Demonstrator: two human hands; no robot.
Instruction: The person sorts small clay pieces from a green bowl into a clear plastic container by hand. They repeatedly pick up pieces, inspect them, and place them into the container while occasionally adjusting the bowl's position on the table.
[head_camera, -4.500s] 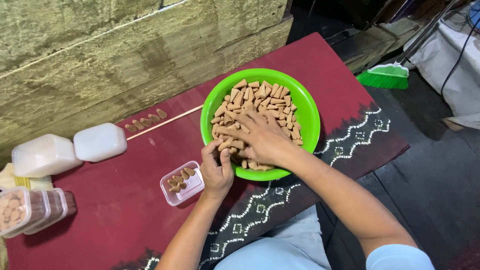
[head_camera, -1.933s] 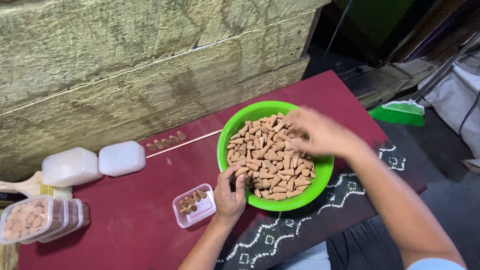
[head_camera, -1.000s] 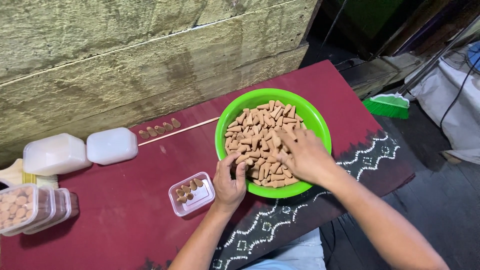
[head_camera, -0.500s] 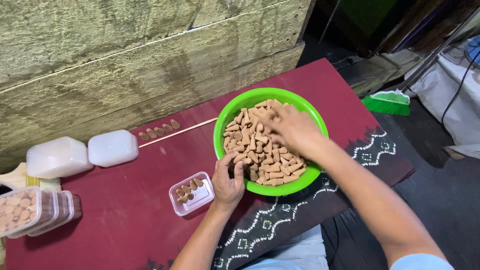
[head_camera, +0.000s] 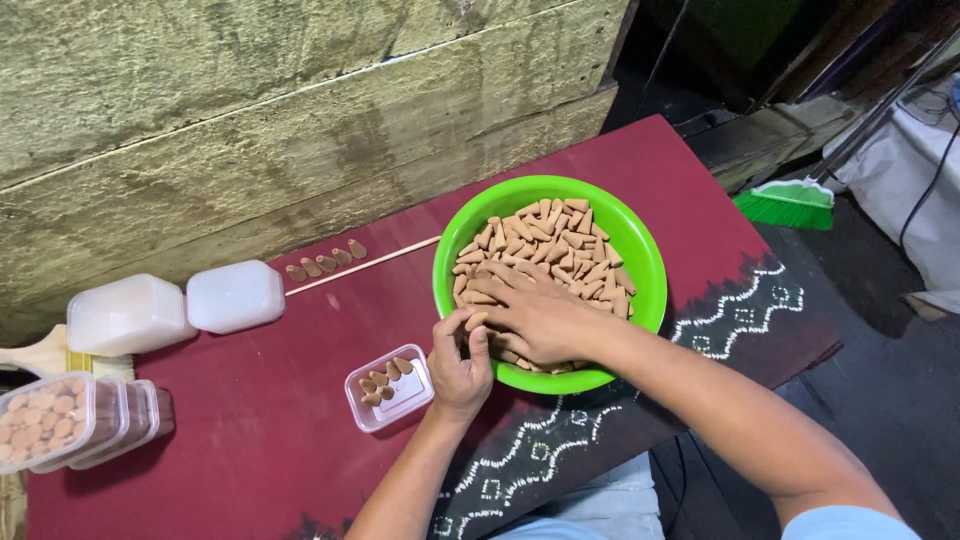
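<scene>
- Resting inside the green bowl (head_camera: 648, 270), the right hand (head_camera: 535, 315) lies palm down with fingers spread across the brown cone-shaped pieces (head_camera: 560, 235); whether it has closed on any piece cannot be told.
- Half a second earlier this hand sat higher and further toward the middle of the bowl; it has since drawn back to the near left rim, uncovering most of the heap.
- The left hand (head_camera: 460, 365) stays at the bowl's near left edge, fingers curled and pinching one brown cone between thumb and fingertips, just as it was placed in the earlier views.
- The small clear container (head_camera: 390, 388) stands just left of that hand on the red table (head_camera: 250, 450). It holds a few cones in a row, and its position has not altered.
- Two white lidded boxes (head_camera: 165, 310) stand at the table's far left, apart from both hands.
- Stacked clear containers (head_camera: 70, 420) filled with pale pieces sit at the left edge.
- A thin wooden stick (head_camera: 360, 267) and a short row of loose cones (head_camera: 325, 262) lie near the wall, unmoved.
- A green broom head (head_camera: 790, 203) rests on the floor to the right.
</scene>
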